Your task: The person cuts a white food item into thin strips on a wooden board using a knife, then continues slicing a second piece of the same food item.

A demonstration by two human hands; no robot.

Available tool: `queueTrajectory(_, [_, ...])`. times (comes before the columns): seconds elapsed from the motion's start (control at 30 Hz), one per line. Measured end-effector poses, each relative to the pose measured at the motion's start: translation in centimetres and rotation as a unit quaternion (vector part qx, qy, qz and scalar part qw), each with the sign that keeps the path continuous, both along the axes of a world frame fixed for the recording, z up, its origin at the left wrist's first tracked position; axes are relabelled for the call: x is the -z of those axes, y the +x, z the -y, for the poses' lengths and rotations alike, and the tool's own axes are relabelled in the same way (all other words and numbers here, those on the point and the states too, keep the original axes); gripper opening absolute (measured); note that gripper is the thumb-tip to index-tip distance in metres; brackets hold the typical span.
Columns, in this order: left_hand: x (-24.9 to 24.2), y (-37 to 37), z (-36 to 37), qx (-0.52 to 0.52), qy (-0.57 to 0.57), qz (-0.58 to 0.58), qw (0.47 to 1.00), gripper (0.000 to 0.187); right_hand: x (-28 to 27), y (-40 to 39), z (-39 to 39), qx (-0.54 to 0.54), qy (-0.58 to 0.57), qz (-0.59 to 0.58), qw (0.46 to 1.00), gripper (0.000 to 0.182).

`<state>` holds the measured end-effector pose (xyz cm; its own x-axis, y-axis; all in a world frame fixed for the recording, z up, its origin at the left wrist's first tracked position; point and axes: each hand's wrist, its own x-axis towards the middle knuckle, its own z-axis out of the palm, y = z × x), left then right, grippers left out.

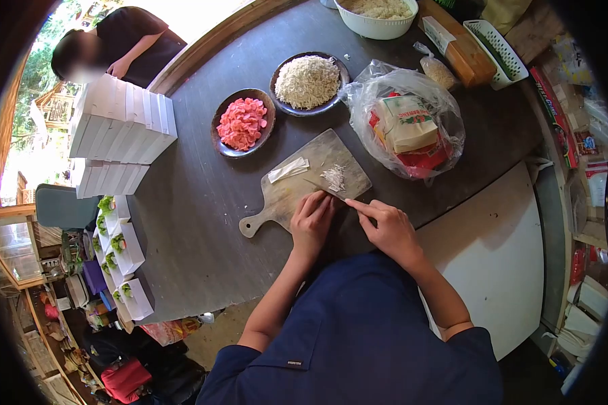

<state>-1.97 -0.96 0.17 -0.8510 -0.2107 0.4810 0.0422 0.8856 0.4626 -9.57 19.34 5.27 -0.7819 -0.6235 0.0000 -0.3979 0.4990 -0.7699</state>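
A wooden cutting board [284,197] lies on the dark table near its front edge. My right hand [387,228] is closed on a knife [325,190], whose blade points left across the board. My left hand [313,217] rests at the board's near edge by the blade, its fingers bent together; what they press on is hidden. Thin white shreds [334,177] lie in a small pile just beyond the blade. Farther left on the board are pale flat strips [288,170]. Behind the board stand a bowl of pink pieces [242,124] and a plate heaped with white shreds [308,82].
A clear plastic bag [362,101] with packets sits right of the board. White boxes [115,128] are stacked at the left, with open boxes [130,248] holding greens below. A white basin [378,25] stands at the back. Another person [132,40] is beyond the table.
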Motion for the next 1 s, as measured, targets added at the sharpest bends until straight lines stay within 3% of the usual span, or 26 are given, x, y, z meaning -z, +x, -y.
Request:
queueTrajectory(0.53, [-0.5,-0.1,-0.2,0.001,0.015,0.000,1.000,0.022,-0.9,1.0,-1.2,0.008,0.042,0.001,0.999,0.044])
queueTrajectory(1.0, [-0.1,-0.1,0.0,0.007,-0.013,-0.003,1.000,0.025,0.8,-0.3,0.9,0.009,-0.026,-0.008,1.000,0.043])
